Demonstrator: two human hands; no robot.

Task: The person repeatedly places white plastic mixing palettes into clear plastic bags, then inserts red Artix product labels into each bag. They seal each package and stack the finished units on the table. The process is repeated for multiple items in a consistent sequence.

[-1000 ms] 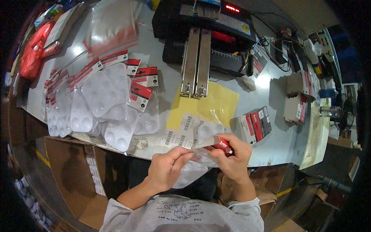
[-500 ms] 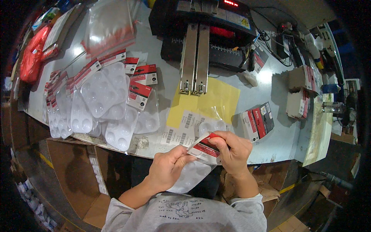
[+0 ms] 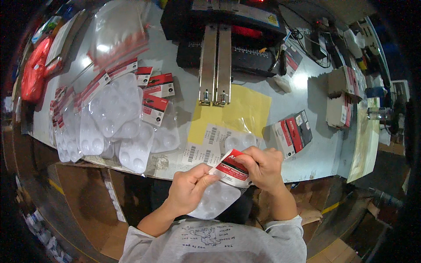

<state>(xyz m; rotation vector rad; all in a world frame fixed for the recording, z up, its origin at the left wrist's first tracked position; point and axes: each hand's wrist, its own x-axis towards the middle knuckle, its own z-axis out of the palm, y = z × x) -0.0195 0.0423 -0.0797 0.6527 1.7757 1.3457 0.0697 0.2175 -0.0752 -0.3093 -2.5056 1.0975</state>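
Observation:
Both of my hands pinch a red, black and white folded header card (image 3: 231, 170) in front of my body. My left hand (image 3: 187, 187) grips its left edge between thumb and fingers. On the opposite edge, my right hand (image 3: 264, 168) is closed with the thumb on top. Below the card hangs a white plastic mixing palette (image 3: 215, 200) with round wells. Just beyond the hands lies another white palette (image 3: 240, 141) in a clear bag, partly hidden by the right hand. A barcode label sheet (image 3: 205, 144) and a yellow sheet (image 3: 250, 103) lie under it.
Bagged white palettes with red cards (image 3: 115, 105) are heaped at the left. Clear bags (image 3: 118, 35) lie behind them. A black machine with two metal rails (image 3: 215, 65) stands at the back. Card stacks (image 3: 293, 135) and small boxes (image 3: 340, 103) sit to the right.
The card has tilted so more of its printed front faces up, and its fold stands more open. Both hands keep hold of it. The whole view has shifted slightly.

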